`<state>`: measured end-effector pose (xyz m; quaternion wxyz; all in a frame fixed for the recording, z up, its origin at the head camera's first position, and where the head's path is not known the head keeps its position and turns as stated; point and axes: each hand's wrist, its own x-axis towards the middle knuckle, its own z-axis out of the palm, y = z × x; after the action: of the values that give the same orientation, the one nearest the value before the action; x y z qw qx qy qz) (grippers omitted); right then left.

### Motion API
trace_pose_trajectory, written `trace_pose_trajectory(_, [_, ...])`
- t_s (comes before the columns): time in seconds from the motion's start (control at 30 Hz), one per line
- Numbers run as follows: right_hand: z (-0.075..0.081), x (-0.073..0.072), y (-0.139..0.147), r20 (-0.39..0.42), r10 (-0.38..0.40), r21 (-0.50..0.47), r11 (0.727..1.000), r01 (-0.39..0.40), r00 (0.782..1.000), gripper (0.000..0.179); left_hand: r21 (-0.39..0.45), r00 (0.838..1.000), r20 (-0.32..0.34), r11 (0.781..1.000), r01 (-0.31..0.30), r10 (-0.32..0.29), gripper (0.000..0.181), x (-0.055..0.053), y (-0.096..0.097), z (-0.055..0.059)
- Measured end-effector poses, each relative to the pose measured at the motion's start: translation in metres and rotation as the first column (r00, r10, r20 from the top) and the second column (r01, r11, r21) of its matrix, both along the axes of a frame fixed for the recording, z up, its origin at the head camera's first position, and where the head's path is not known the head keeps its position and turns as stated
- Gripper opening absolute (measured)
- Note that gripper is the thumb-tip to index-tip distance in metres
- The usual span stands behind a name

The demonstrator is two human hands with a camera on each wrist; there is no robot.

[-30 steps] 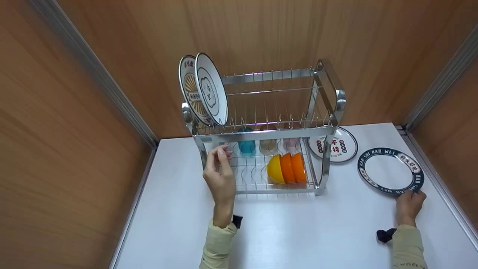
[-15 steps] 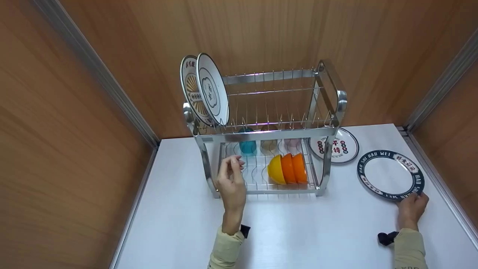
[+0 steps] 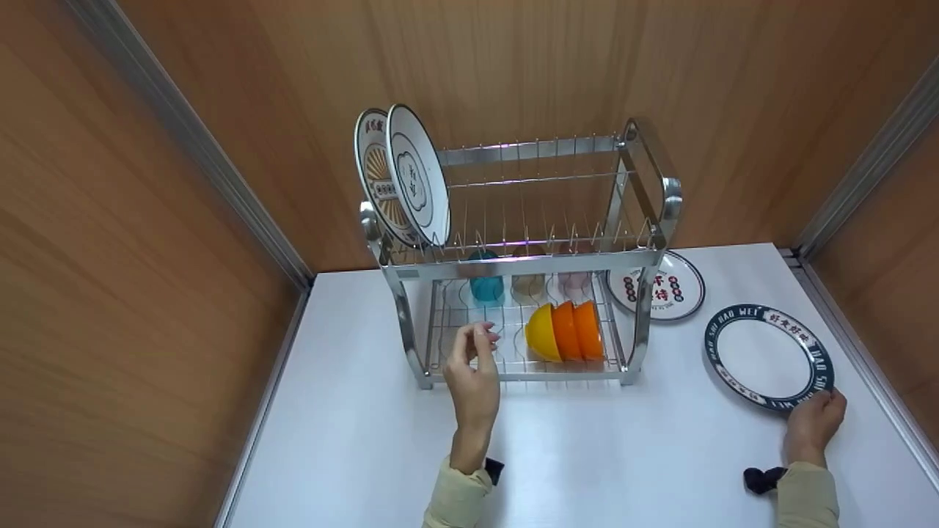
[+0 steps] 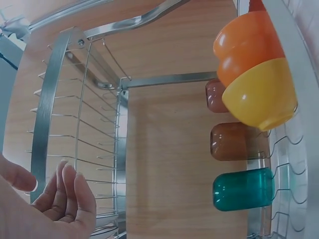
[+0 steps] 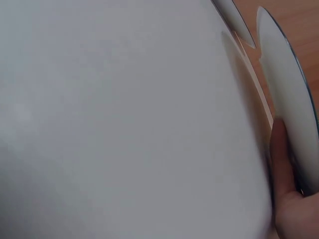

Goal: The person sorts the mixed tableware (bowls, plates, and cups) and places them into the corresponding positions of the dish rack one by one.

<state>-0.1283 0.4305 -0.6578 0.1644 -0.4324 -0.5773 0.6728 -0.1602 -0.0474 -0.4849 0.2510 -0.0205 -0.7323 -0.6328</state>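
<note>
My right hand (image 3: 814, 425) grips the near rim of a white plate with a dark blue lettered border (image 3: 769, 358), at the right of the table. The right wrist view shows the plate's pale underside (image 5: 291, 94) raised above the white surface, with a finger (image 5: 281, 159) beneath it. My left hand (image 3: 473, 374) holds nothing; its fingers are loosely bent in front of a two-tier metal dish rack (image 3: 513, 262). In the left wrist view that hand (image 4: 55, 204) appears by the rack's upper tier. Two patterned plates, the front one (image 3: 417, 176) and the rear one (image 3: 373, 169), stand upright at the rack's upper left.
Nested on the lower tier lie a yellow bowl (image 3: 543, 334) and orange bowls (image 3: 587, 330). Behind them stand a teal cup (image 3: 486, 287), a brownish cup (image 3: 527, 284) and a pink cup (image 3: 574, 282). Another plate (image 3: 678, 290) with red lettering lies behind the rack's right leg. Wooden panels surround the table.
My right hand has drawn the blue-bordered plate slightly toward me. The left hand has moved right and nearer to me, away from the rack's left post.
</note>
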Motion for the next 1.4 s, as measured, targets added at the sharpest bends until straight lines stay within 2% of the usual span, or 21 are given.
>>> trace_pose_trajectory(0.1, [-0.001,0.007,-0.004,-0.001,0.008,0.037,0.999,-0.008,1.0,0.055,-0.01,1.0,0.013,1.0,0.015,-0.015,0.02,0.002,0.003,-0.006])
trace_pose_trajectory(0.4, [0.001,0.026,-0.021,-0.05,0.034,0.013,0.999,-0.034,0.998,0.055,0.004,0.996,0.064,0.998,0.062,-0.062,0.023,0.007,0.013,-0.019])
trace_pose_trajectory(0.6, [0.004,0.034,-0.037,-0.011,0.074,0.095,0.993,-0.073,0.997,0.059,-0.001,0.991,0.102,0.997,0.082,-0.081,0.023,0.011,0.021,-0.03])
trace_pose_trajectory(0.8, [0.008,0.04,-0.049,0.034,0.045,0.135,0.99,-0.05,0.998,0.06,0.021,0.983,0.146,0.994,0.108,-0.11,0.025,0.015,0.03,-0.04])
trace_pose_trajectory(0.97, [0.012,0.044,-0.06,0.066,0.022,0.154,0.988,-0.032,0.998,0.047,0.052,0.977,0.158,0.99,0.134,-0.141,0.026,0.018,0.037,-0.046])
trace_pose_trajectory(1.07, [0.015,0.045,-0.068,0.101,0.047,0.19,0.98,-0.065,0.994,0.044,0.069,0.975,0.15,0.985,0.157,-0.166,0.025,0.02,0.042,-0.05])
trace_pose_trajectory(1.23, [0.022,0.046,-0.081,0.151,0.122,0.204,0.967,-0.151,0.981,0.063,0.105,0.966,0.153,0.976,0.193,-0.208,0.025,0.024,0.052,-0.055])
trace_pose_trajectory(1.4, [0.029,0.046,-0.094,0.163,0.189,0.18,0.959,-0.217,0.968,0.07,0.145,0.954,0.175,0.964,0.221,-0.245,0.026,0.029,0.063,-0.059])
